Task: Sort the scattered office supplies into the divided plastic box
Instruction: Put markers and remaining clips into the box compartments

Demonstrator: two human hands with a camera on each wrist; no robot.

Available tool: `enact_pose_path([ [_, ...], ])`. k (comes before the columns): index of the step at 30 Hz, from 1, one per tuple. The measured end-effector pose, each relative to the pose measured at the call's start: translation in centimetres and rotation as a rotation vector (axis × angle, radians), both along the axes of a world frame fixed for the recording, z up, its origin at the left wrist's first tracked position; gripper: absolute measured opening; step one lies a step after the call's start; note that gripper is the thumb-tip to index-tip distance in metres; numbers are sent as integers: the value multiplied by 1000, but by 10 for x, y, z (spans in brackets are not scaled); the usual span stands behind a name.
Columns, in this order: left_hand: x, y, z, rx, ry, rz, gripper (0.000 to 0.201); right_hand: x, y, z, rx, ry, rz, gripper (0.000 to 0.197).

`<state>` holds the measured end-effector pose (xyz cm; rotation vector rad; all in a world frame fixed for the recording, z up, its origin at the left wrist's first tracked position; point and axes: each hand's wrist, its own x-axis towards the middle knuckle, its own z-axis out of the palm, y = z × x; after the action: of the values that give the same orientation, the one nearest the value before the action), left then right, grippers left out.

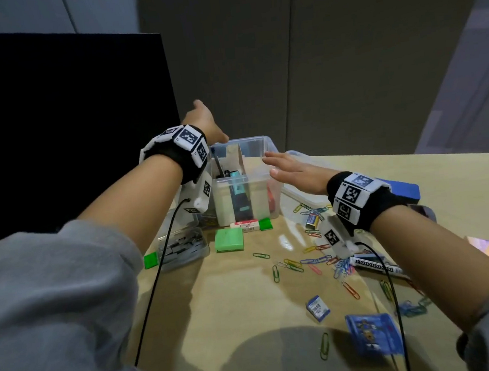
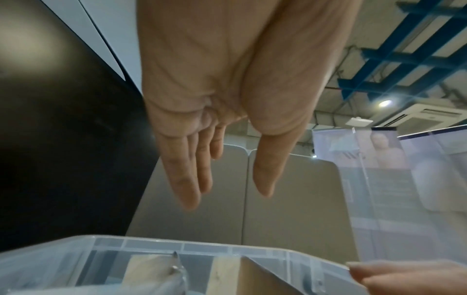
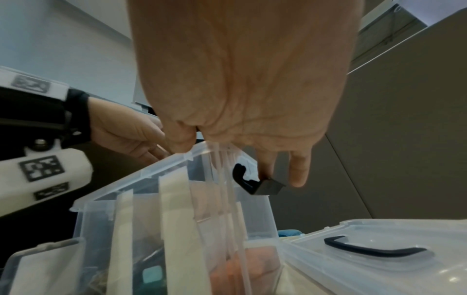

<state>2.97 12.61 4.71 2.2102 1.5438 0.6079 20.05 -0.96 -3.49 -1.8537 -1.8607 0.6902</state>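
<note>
Head view shows the clear divided box [image 1: 242, 185] standing on the wooden table [image 1: 247, 297], with both hands raised at its far end. The left hand [image 1: 205, 123] reaches past the box's far left corner; the left wrist view shows its fingers [image 2: 187, 179] straight and spread above the rim, holding nothing. The right hand [image 1: 292, 172] hovers over the box's right side with the palm down and the fingers extended toward the far wall. In the right wrist view, its fingertips [image 3: 299, 171] are just beside a small black binder clip [image 3: 257, 182] above the right-hand compartment, but whether they pinch it or have let go cannot be told. Inside the box, cardboard dividers [image 1: 235, 159] separate a compartment with a teal and black item [image 1: 240, 197] from one with something red [image 1: 272, 197]. The box's lid [image 1: 306, 191] lies flat just to the right. Coloured paper clips [image 1: 318, 261] are scattered across the table in front, near green pads [image 1: 229, 240], an eraser [image 1: 244, 225], a marker [image 1: 376, 265] and a small case of staples [image 1: 182, 247].
</note>
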Motion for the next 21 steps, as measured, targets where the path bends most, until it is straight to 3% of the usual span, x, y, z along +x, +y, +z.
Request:
enact_pose_path([
  [2,-4,-12,-3,70,5,-76,69,0,1,-1,4,10,3,53],
  [5,-14,-49,-15,206,-47,-287,28,0,1,-2,10,16,15,53],
  [7,-23,-77,-30,81,-69,-378,17,0,0,-2,21,13,21,52],
  [8,-28,-90,-39,-72,-29,-414,18,0,0,-2,31,13,20,52],
  [10,-34,-113,-59,-362,217,-504,31,-1,0,-1,39,4,15,52],
  [11,-36,-120,-70,-404,387,-550,41,-2,1,-1,32,-13,14,52],
  [13,-38,-132,-89,-288,643,-614,59,-2,1,1,6,-63,14,53],
  [17,-35,-140,-114,-193,646,-631,76,-2,1,3,-14,-94,13,55],
  [21,-29,-141,-122,-206,666,-637,67,-2,1,3,-14,-93,12,55],
])
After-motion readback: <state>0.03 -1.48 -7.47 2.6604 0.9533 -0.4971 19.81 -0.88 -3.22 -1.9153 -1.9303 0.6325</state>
